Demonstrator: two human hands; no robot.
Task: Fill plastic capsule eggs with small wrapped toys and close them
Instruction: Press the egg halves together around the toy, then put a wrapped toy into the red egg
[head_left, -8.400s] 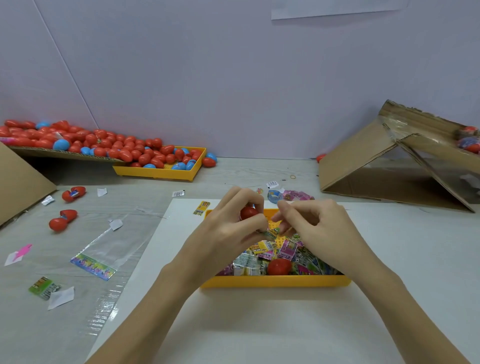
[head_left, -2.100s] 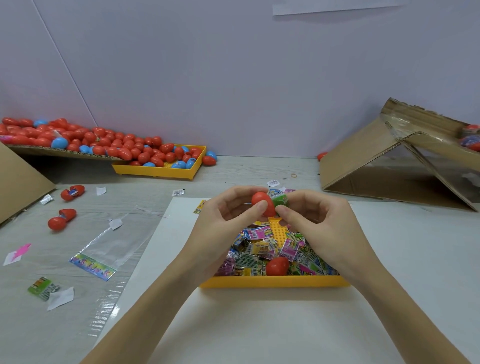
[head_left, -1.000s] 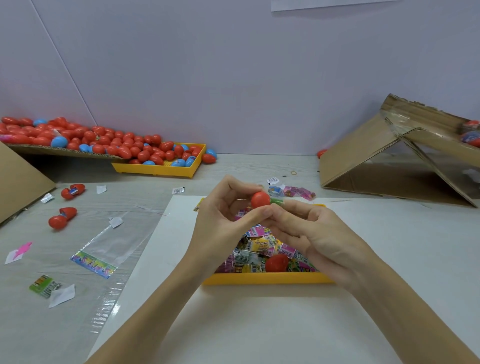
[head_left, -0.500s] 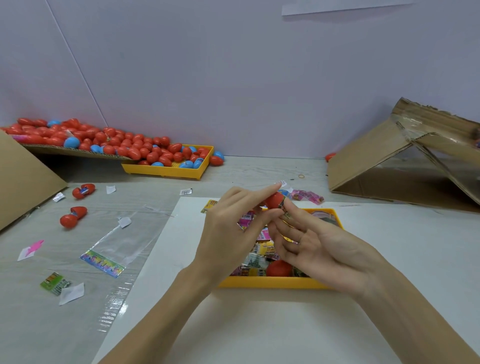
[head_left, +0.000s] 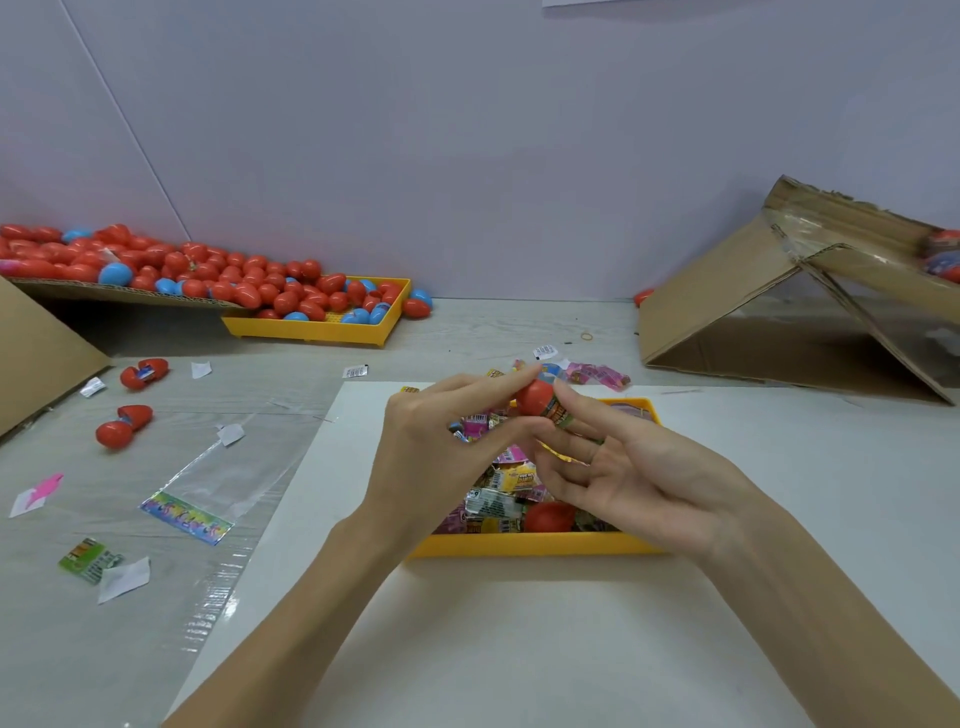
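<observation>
My left hand (head_left: 441, 447) pinches a red capsule egg (head_left: 534, 397) between thumb and fingertips, above the near yellow tray (head_left: 530, 545). A green and orange wrapped toy (head_left: 560, 417) sticks out of the egg's open side. My right hand (head_left: 628, 478) lies palm up with straight fingers. Its index finger rests against the toy and the egg. The tray holds several wrapped toys (head_left: 498, 486) and another red egg (head_left: 549, 517). My hands hide part of the tray's contents.
A far yellow tray (head_left: 311, 331) and a cardboard ramp (head_left: 104, 293) at back left carry many red and blue eggs. Two open red eggs (head_left: 143, 371) (head_left: 122, 427), a plastic bag (head_left: 208, 483) and paper scraps lie left. A cardboard shelter (head_left: 779, 322) stands right.
My right hand went from pinching the green toy at the egg to straight fingers laid against it. The toy now sits partly inside the egg. My left hand kept its grip.
</observation>
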